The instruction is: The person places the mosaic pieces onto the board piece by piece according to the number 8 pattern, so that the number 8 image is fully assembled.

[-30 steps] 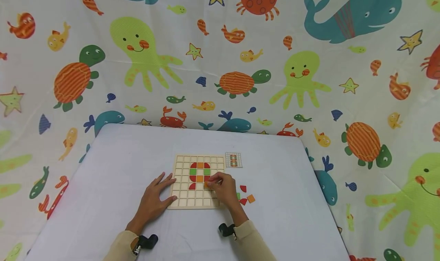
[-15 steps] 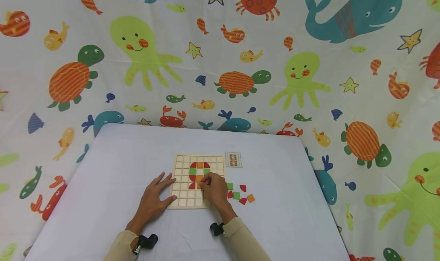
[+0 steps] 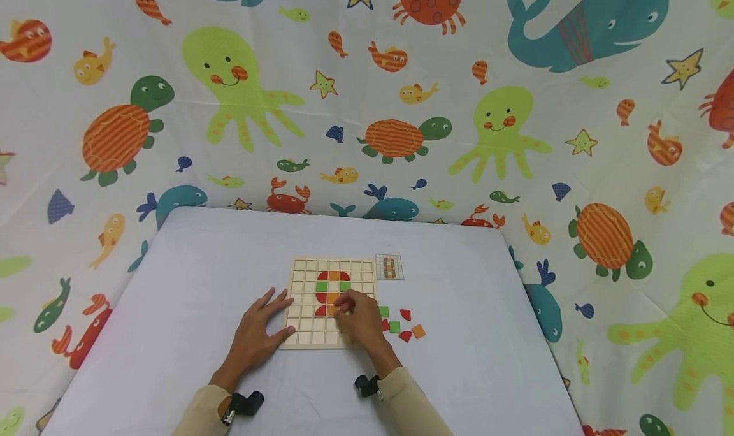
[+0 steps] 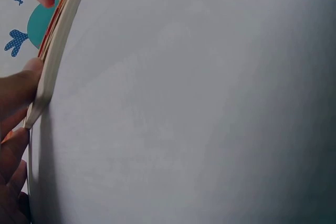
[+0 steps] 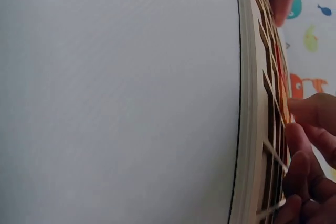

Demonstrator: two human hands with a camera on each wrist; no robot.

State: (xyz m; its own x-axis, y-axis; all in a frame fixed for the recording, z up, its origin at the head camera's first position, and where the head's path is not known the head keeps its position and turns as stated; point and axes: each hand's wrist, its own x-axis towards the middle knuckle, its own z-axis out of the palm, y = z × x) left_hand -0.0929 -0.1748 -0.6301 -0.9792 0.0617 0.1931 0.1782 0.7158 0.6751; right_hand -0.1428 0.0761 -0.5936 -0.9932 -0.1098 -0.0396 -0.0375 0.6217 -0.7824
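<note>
A wooden grid board (image 3: 303, 338) lies on the white table with red, orange and green tiles set in its cells. My left hand (image 3: 256, 331) rests at its left edge, fingers spread and thumb touching near the front corner. My right hand (image 3: 362, 322) reaches over the board, thumb and fingertips at an orange square tile (image 3: 331, 310) beside a red quarter-round tile (image 3: 320, 311). In the right wrist view, the thumb and fingers (image 5: 310, 109) meet at the board's surface. The hand hides part of the board's right side.
Loose tiles lie right of the board, including a green square (image 3: 394, 327), a red piece (image 3: 406, 314) and an orange square (image 3: 419, 331). A pattern card (image 3: 390, 267) sits at the board's far right corner. A sea-animal cloth (image 3: 344, 60) hangs behind the table (image 3: 476, 283).
My right hand has moved left across the board, bringing the orange square tile to the cell beside the lower red tile. My left hand has stayed in place.
</note>
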